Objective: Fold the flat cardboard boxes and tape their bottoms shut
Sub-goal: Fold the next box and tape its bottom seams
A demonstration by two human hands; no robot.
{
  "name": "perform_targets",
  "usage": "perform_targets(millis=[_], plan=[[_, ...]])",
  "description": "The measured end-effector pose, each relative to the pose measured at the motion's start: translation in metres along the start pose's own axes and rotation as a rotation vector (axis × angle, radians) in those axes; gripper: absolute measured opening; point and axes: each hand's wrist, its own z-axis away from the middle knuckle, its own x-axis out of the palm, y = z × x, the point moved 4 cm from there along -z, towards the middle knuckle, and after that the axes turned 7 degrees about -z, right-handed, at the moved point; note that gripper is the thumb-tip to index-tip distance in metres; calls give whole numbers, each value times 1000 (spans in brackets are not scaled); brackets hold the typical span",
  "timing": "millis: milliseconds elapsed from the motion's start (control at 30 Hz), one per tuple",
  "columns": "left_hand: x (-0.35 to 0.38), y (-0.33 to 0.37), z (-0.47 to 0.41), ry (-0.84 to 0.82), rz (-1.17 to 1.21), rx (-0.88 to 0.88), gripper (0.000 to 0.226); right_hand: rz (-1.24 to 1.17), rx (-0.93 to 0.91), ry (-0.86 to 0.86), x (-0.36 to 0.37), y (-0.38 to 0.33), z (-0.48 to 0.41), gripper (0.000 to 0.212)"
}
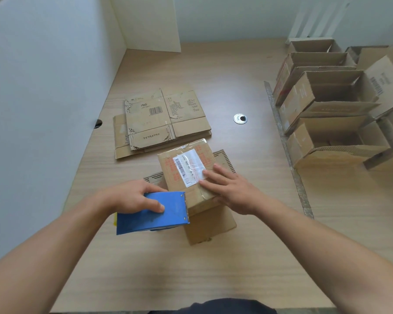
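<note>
A folded cardboard box (182,155) stands upside down in the middle of the table, its closed bottom with a white shipping label facing up. My right hand (229,189) lies flat on that bottom, fingers straight, pressing the flaps near the box's front right corner. My left hand (132,196) grips a blue tape dispenser (152,214) whose toothed end sits at the box's front left edge. The box's lower flaps spread out on the table around it. A stack of flat cardboard boxes (161,121) lies just behind, to the left.
Several assembled open boxes (327,114) stand in rows at the right, behind a grey strip (284,141) across the table. A round metal cable grommet (240,118) sits behind the box. White walls (43,87) close the left and back sides.
</note>
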Motion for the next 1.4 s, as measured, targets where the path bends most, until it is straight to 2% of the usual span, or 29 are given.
perform_targets(millis=[100,200,300,400,667,733,867,1000,1067,1233,1400], plan=[[3,-2,1,11,41,6,58,-44,-87,40,-8,12,-9,62],[6,-6,1,16,74,3,59,-2,-164,43,-11,21,-14,75],[9,-9,2,23,84,-8,59,-26,-159,-112,-18,31,-15,82],[9,-8,3,45,93,-20,54,-17,-162,-214,-23,36,-16,80],[8,-7,4,67,118,-14,50,-64,-141,-86,-21,28,-7,66],[9,-9,3,71,124,-11,50,23,-151,-48,-22,18,-5,64],[12,-11,6,82,129,22,48,306,29,-151,-26,-14,-9,73],[12,-12,9,87,154,38,47,312,41,-160,-6,-49,-23,89],[13,-15,10,93,154,39,48,277,38,-153,14,-50,-25,85],[14,-21,9,104,180,55,51,301,32,7,23,-45,-25,59],[12,-27,17,83,190,75,47,302,29,52,25,-45,-25,59]])
